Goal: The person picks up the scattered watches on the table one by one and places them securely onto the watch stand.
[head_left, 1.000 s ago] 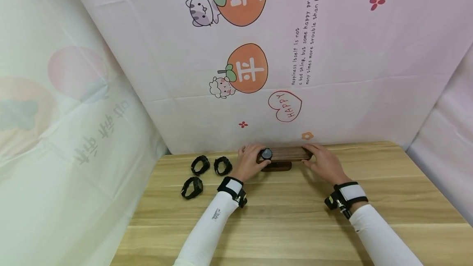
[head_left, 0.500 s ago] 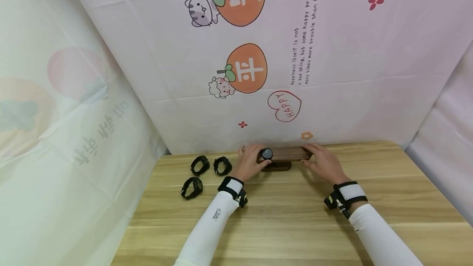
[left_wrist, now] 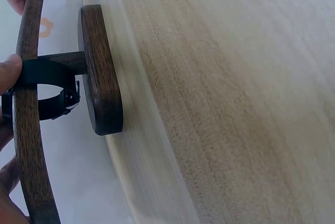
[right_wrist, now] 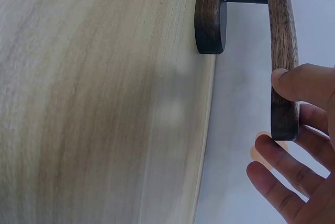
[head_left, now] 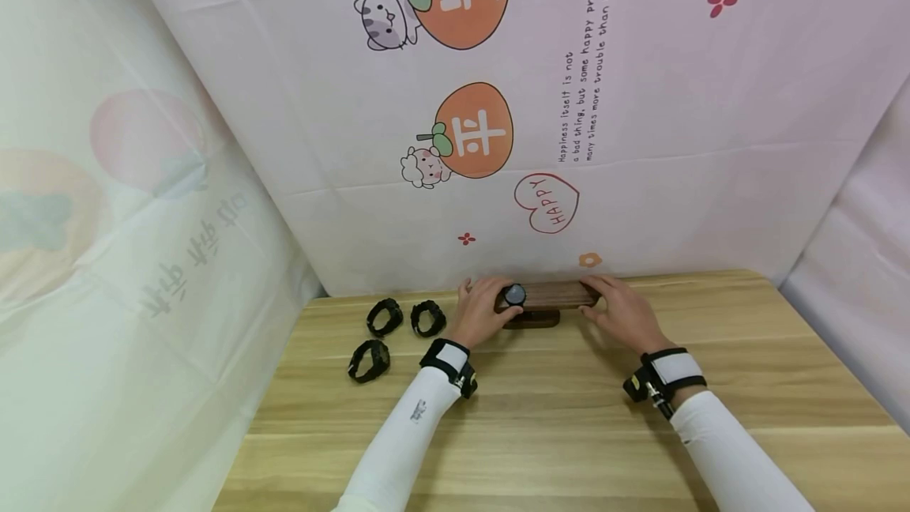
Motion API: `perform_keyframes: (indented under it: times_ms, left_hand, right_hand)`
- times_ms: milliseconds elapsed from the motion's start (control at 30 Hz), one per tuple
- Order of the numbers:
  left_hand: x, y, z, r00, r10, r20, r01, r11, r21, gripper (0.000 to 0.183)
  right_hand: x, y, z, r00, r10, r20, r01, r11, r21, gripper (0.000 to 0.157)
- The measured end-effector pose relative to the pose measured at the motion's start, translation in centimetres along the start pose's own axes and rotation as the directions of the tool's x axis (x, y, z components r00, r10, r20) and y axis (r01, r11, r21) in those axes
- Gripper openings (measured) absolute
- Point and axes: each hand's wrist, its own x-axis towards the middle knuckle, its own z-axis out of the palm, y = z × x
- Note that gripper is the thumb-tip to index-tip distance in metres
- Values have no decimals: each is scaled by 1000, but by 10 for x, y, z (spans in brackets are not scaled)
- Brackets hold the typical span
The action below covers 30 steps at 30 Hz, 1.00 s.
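A dark wooden T-shaped watch stand stands near the table's back edge, its crossbar (head_left: 558,295) raised over an oval base (head_left: 533,320). Near the crossbar's left end, a black-strapped wristwatch (head_left: 515,295) is looped round the wood, dial up. My left hand (head_left: 478,313) holds that watch, thumb on the near side and fingers on the far side. In the left wrist view the strap (left_wrist: 47,72) encircles the bar beside the thumb. My right hand (head_left: 627,316) pinches the bar's right end; in the right wrist view its thumb (right_wrist: 301,82) presses the wood and the lower fingers spread free.
Three more black watches lie on the table to the left: two at the back (head_left: 385,318) (head_left: 428,318) and one closer (head_left: 369,361). A white printed cloth (head_left: 398,243) hangs right behind the table (head_left: 554,433), with more cloth at both sides.
The watch has shifted very slightly to the right along the crossbar. Both hands keep their hold at the same spots, and the stand stays in place.
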Motion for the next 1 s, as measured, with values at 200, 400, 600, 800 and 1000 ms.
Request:
perform_keyframes:
  times_ms: [200, 400, 600, 800, 1000]
  left_hand:
    - [-1, -1, 0, 1000, 0, -8, 0, 1000, -12, 56]
    - [-2, -3, -1, 1000, 11, -21, -12, 1000, -21, 59]
    - [-5, -7, -6, 1000, 14, 3, -14, 1000, -14, 60]
    - [-9, -11, -23, 999, 25, 25, -25, 1000, -14, 60]
    - [-16, -23, -40, 999, 39, 18, -40, 999, 13, 59]
  right_hand:
    - [2, -1, 0, 1000, -4, -1, 4, 1000, 1, 58]
    - [4, -2, -1, 1000, -11, 22, 11, 1000, -13, 59]
    - [4, -4, -2, 999, -16, 31, 17, 1000, -24, 60]
    - [2, -2, -2, 999, -33, 14, 33, 999, -34, 60]
    - [1, 2, -1, 999, -43, -6, 43, 998, -46, 60]
